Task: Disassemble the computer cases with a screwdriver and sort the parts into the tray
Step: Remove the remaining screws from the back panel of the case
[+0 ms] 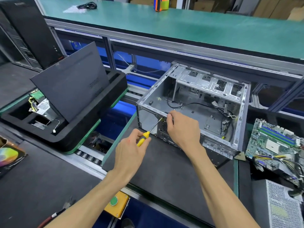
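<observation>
An open grey computer case (205,112) lies on its side on the black mat, loose cables inside. My left hand (131,148) grips a yellow-handled screwdriver (144,137); its tip touches the case's near left corner. My right hand (182,127) holds the case's near rim beside the rear vent, fingers curled over the edge. A black foam tray (65,135) at the left holds a dark side panel (72,86) leaning upright and some small parts.
A green motherboard (276,143) with cables lies at the right, with a perforated metal box (283,206) below it. A black tower case (32,30) stands at far left. A yellow box with a green button (116,203) sits at the bench's front edge. Rollers run under the tray.
</observation>
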`<action>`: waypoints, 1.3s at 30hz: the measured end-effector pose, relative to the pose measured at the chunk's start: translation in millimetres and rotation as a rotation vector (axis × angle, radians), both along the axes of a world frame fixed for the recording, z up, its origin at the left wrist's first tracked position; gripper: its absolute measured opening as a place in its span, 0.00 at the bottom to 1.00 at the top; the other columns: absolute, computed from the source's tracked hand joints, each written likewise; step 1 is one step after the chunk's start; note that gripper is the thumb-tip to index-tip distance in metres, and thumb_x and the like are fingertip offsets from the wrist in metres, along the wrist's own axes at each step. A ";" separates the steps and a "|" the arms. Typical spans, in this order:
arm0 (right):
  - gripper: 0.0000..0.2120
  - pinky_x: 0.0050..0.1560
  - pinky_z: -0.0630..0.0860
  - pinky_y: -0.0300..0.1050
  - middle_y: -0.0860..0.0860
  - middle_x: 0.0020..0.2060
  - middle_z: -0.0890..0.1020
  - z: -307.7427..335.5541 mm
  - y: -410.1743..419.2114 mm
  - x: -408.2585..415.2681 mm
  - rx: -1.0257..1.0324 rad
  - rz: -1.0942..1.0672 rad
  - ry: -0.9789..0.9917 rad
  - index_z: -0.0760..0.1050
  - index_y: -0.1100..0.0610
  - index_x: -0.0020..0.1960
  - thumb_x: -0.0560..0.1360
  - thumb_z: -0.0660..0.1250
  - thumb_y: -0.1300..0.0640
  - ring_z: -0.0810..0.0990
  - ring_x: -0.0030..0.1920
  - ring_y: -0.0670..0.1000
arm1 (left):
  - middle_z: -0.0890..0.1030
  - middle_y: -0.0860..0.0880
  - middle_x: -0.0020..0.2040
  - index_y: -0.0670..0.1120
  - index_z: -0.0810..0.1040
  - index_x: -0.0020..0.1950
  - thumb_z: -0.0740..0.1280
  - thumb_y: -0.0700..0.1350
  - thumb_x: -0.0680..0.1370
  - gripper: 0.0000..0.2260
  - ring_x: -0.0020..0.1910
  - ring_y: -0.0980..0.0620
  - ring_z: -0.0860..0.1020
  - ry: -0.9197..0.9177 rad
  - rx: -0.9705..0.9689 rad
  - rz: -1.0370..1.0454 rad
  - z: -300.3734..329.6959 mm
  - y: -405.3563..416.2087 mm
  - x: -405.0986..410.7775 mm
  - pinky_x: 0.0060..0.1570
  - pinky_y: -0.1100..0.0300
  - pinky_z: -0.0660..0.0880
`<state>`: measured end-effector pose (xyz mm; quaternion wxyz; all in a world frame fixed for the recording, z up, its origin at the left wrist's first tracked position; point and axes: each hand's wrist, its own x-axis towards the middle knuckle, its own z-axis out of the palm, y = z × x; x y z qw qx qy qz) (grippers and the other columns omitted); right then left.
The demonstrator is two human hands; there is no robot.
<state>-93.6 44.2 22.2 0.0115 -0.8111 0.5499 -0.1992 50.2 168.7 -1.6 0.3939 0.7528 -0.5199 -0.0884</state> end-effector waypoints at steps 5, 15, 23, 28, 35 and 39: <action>0.15 0.35 0.63 0.47 0.50 0.39 0.83 -0.1 0.7 1.7 -0.011 -0.009 -0.015 0.77 0.51 0.50 0.84 0.52 0.49 0.80 0.38 0.58 | 0.79 0.51 0.29 0.48 0.82 0.44 0.67 0.57 0.79 0.13 0.27 0.51 0.75 -0.107 0.001 -0.062 -5.0 -0.6 4.2 0.30 0.55 0.73; 0.15 0.33 0.62 0.47 0.50 0.36 0.82 -1.3 0.9 1.1 -0.036 -0.018 0.005 0.76 0.51 0.48 0.83 0.53 0.49 0.80 0.36 0.57 | 0.69 0.51 0.31 0.39 0.82 0.58 0.69 0.51 0.77 0.18 0.20 0.58 0.60 1.956 0.388 -0.174 19.0 -4.4 -11.6 0.14 0.67 0.53; 0.15 0.35 0.62 0.47 0.49 0.38 0.83 0.3 1.7 0.6 -0.020 -0.006 -0.015 0.77 0.51 0.49 0.84 0.53 0.49 0.80 0.38 0.57 | 0.75 0.56 0.31 0.47 0.73 0.44 0.74 0.49 0.75 0.12 0.28 0.52 0.74 -0.090 -0.007 -0.002 15.5 1.6 -6.8 0.28 0.60 0.66; 0.15 0.34 0.63 0.47 0.50 0.36 0.81 1.1 3.0 0.5 -0.016 -0.005 -0.011 0.76 0.52 0.48 0.84 0.53 0.49 0.78 0.37 0.59 | 0.79 0.50 0.29 0.45 0.76 0.42 0.72 0.53 0.77 0.13 0.26 0.47 0.74 -0.026 0.000 -0.043 10.2 -0.9 -4.2 0.29 0.56 0.71; 0.14 0.36 0.69 0.48 0.50 0.34 0.79 1.4 4.2 1.5 -0.006 -0.004 -0.005 0.72 0.50 0.45 0.83 0.51 0.50 0.71 0.33 0.57 | 0.78 0.46 0.37 0.42 0.73 0.49 0.72 0.44 0.73 0.11 0.19 0.58 0.60 2.005 0.309 -0.001 20.2 -9.7 2.1 0.13 0.70 0.54; 0.14 0.37 0.73 0.49 0.51 0.34 0.79 1.5 4.3 1.4 -0.009 -0.006 0.014 0.72 0.50 0.45 0.83 0.51 0.49 0.74 0.35 0.58 | 0.81 0.48 0.35 0.42 0.76 0.49 0.70 0.51 0.78 0.13 0.20 0.58 0.62 1.654 0.363 -0.060 21.7 -6.0 -4.4 0.14 0.67 0.56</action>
